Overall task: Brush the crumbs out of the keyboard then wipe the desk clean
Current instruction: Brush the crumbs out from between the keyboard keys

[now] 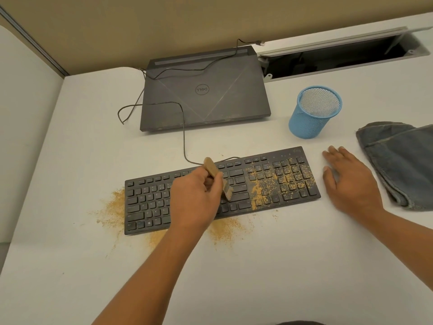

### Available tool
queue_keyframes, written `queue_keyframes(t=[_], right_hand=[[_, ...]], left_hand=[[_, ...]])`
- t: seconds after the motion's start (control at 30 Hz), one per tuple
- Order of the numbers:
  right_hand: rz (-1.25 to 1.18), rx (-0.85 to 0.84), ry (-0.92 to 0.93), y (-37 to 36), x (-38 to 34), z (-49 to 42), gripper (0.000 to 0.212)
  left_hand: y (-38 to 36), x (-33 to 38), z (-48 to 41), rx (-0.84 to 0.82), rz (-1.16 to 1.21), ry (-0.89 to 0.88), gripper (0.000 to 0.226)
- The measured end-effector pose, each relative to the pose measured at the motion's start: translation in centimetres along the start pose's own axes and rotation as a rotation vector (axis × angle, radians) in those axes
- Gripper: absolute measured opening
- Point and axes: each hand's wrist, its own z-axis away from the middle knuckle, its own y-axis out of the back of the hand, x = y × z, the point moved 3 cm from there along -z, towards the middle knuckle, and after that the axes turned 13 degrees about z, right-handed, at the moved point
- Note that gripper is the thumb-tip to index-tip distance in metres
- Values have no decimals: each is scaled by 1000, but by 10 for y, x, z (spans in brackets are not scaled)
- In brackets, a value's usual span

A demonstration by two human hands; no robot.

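Crumbs point(284, 181) lie thick on the right part of the black keyboard point(150, 205), which sits near the middle of the white desk point(281, 266), its left keys mostly bare. More tan crumbs are heaped on the desk against the keyboard's left end and along its front edge. The left hand point(194, 202) is closed around a small wooden brush point(216, 177), handle tilted up and away, bristles touching the keys near the keyboard's middle. The right hand point(349, 181) lies flat and open on the desk just beside the keyboard's right end, holding nothing. A folded denim cloth point(403, 160) rests at the desk's right edge. Behind the keyboard stand a blue mesh cup point(312, 113) and a closed grey laptop point(203, 90), with a thin cable looping across its lid.
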Motion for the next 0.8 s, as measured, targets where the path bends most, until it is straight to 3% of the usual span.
queue_keyframes(t=[0.13,0.27,0.43,0.6,0.8], right_hand=[[-1,-3,-2,0,1,0,61],[-1,2,3,1,-1,0,60],[-2,-5,4,1,0,0,61],[-6,-4,-1,1,-1,1,60],[3,-12,-3,-1,1,0,60]], left_hand=[[9,-4,1,130,67,24,16],[-3,-9,3,-50,13,72,17],[6,-11,3,85,70,60,14],[0,-8,5,-76,61,84,13],[25,-11,3,-95,-10,39,8]])
